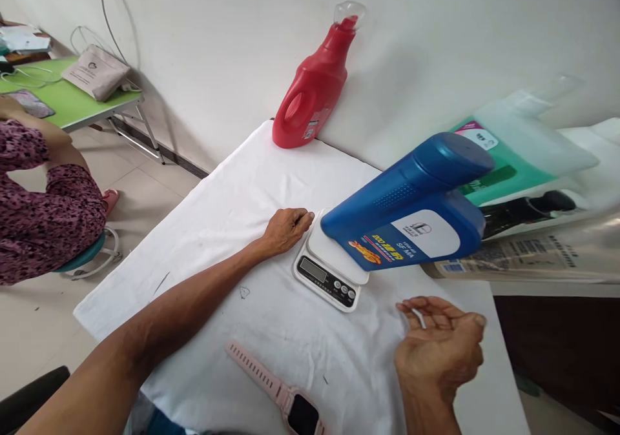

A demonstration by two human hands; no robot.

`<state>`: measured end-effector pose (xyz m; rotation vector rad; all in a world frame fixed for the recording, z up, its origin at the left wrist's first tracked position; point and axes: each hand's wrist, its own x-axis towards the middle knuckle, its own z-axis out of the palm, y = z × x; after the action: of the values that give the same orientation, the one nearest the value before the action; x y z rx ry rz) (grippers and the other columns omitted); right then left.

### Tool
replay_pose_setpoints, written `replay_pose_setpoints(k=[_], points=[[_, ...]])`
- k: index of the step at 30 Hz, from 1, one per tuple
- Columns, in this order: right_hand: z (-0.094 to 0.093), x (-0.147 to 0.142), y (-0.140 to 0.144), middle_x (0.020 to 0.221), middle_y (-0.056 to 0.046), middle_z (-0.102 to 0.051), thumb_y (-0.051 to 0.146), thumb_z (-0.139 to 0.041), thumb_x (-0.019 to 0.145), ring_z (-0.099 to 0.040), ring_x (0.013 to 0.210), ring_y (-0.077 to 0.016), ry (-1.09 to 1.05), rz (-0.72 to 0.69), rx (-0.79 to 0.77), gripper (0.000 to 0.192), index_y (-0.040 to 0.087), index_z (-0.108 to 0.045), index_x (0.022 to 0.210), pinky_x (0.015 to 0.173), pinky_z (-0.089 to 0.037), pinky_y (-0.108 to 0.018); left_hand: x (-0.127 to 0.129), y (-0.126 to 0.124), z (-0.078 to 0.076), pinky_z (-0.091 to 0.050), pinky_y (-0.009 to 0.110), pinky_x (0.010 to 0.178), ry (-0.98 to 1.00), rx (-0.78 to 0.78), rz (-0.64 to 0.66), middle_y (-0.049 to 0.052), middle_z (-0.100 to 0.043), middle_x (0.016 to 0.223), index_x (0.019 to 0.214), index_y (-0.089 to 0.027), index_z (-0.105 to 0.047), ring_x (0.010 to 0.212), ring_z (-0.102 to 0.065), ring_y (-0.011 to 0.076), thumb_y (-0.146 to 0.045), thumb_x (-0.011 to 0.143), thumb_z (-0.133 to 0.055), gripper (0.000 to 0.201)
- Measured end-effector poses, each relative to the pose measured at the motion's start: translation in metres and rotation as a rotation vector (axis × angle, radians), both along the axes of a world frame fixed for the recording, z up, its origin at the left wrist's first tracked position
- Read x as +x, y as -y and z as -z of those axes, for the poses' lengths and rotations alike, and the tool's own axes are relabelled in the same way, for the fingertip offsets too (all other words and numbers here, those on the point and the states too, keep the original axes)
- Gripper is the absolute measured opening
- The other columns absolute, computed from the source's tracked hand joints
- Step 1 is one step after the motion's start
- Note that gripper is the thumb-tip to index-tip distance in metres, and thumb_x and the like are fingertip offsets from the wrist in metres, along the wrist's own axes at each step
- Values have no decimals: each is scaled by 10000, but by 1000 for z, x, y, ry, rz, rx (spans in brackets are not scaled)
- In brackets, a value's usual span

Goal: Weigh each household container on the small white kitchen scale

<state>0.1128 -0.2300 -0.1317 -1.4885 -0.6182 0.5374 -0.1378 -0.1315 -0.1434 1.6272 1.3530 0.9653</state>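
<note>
A blue motor oil bottle with a blue cap and a white label stands on the white digital kitchen scale. Beside the scale's left edge rests my left hand, its fingers curled in and its fingertips close to the platform. I see nothing in it, and cannot tell whether it touches the scale. My right hand is to the right of the scale, palm turned up, fingers loosely bent and apart, holding nothing. The scale's display is too dim to read.
A red jug stands at the back corner by the wall. On the right are a green-labelled bottle and a clear brown container. A pink-strapped smartwatch lies in front. A person sits left by a green table.
</note>
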Motion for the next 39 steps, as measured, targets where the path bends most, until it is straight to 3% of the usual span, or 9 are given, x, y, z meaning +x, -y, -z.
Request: replay_pose_setpoints(k=[2,5,27,30,32,35,37,39], points=[[18,2,12,680,-19,-586,639,-570,845,-581,630,-195,4,-13,-33,420,224,-599,792,605,-504,-354,0,0,0,-290,309,665,-2,7,-3,-32,-423,613,646,-203,-384,617,-379,117,-337,1030,-419,408],[31,0,19,671,-12,-590,694,-574,880,-563,579,-164,75,-61,-23,495,206,-603,801,559,-468,-313,0,0,0,-296,303,664,2,17,-7,-35,-412,612,642,-203,-379,620,-373,115,-343,1029,-426,414],[33,1,18,700,-4,-606,729,-618,906,-562,604,-139,114,-102,-32,555,179,-625,835,563,-446,-276,0,1,-3,-301,304,662,12,4,3,-31,-422,616,644,-205,-389,618,-367,115,-368,1016,-420,408],[24,4,16,898,-45,-695,738,-693,863,-666,770,-185,106,-141,-19,582,176,-649,1007,657,-515,-313,0,1,-1,-299,305,652,31,11,0,-30,-416,615,643,-208,-380,615,-365,117,-397,1009,-415,413],[10,4,8,1163,-95,-724,693,-773,826,-717,1048,-254,150,-215,40,634,195,-637,1194,855,-572,-406,-1,0,0,-293,307,642,39,15,4,-30,-410,614,642,-210,-381,608,-359,117,-424,1001,-412,419],[-21,-1,-16,1429,-125,-647,587,-895,732,-618,1363,-328,222,-351,176,787,239,-577,1361,1126,-485,-561,-1,-1,0,-291,311,637,39,23,5,-26,-413,612,642,-212,-402,604,-367,122,-468,990,-403,432],[-41,-8,-35,1437,-133,-640,537,-945,666,-612,1372,-339,218,-420,236,863,244,-560,1380,1133,-490,-570,-1,-1,0,-294,312,636,40,25,3,-25,-413,612,643,-214,-413,606,-372,125,-489,983,-399,438],[-55,-18,-51,1352,-129,-683,514,-969,617,-677,1248,-322,215,-449,231,869,233,-586,1345,1053,-558,-535,-1,-1,-1,-291,311,632,48,21,5,-26,-400,609,640,-216,-406,604,-362,125,-503,979,-398,444]])
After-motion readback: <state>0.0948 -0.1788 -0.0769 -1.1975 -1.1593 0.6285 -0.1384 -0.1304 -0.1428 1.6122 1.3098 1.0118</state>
